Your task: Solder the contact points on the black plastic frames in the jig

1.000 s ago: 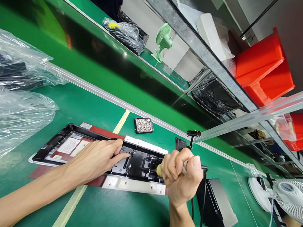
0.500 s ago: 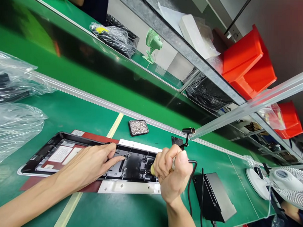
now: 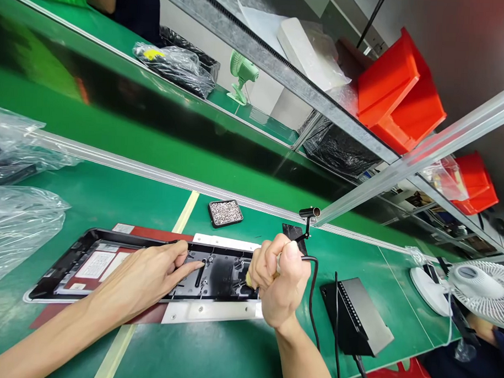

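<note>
A long black plastic housing (image 3: 220, 276) lies in a white fixture (image 3: 206, 312) on the green bench. My left hand (image 3: 158, 268) rests over its middle, thumb stretched along the inside and the other fingers curled in; what they hold, if anything, is hidden. My right hand (image 3: 281, 281) is wrapped round a corded tool, mostly hidden by the fingers, over the housing's right end. A yellowish part of the tool (image 3: 249, 278) shows beside the fingers, and a black cable runs from the hand. Labelled reddish sheets (image 3: 93, 264) show at the housing's left part.
A small tray of screws (image 3: 225, 213) sits behind the housing. To the right are a black-and-grey box (image 3: 357, 317), a tool holder (image 3: 309, 213) and a white fan (image 3: 476, 282). Plastic bags (image 3: 21, 225) lie left. A shelf bears red bins (image 3: 402, 95). Another person's arm shows at top left.
The whole view has shifted slightly, moving the shelf and bins left in the picture. Both hands keep nearly the same places over the housing.
</note>
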`<state>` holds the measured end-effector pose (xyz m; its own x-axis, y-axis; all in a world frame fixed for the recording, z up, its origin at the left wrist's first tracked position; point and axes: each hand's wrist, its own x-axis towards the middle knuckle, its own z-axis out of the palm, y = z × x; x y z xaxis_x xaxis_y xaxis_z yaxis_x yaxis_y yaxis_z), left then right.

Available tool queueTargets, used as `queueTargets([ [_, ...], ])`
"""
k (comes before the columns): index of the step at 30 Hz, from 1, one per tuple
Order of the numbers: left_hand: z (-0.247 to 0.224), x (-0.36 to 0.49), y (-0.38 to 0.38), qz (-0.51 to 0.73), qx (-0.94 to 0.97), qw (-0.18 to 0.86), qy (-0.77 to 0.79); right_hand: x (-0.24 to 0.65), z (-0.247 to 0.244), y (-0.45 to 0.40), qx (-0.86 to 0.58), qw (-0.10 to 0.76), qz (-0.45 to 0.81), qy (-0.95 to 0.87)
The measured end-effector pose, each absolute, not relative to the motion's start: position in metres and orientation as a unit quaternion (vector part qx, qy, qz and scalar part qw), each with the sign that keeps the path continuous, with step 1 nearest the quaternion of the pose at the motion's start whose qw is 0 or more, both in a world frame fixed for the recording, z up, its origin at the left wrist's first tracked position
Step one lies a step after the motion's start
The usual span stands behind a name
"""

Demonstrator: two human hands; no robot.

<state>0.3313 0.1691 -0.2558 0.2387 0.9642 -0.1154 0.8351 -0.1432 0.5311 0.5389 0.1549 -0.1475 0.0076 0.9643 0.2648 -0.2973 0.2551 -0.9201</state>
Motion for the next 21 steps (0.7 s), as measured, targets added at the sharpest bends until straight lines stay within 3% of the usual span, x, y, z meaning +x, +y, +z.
queueTargets([
  [21,-0.2568,0.3326,0.1702,0.143,0.747,0.254,0.598,0.5476,-0.1415,0.1561,-0.339,0.604,0.521,-0.500],
])
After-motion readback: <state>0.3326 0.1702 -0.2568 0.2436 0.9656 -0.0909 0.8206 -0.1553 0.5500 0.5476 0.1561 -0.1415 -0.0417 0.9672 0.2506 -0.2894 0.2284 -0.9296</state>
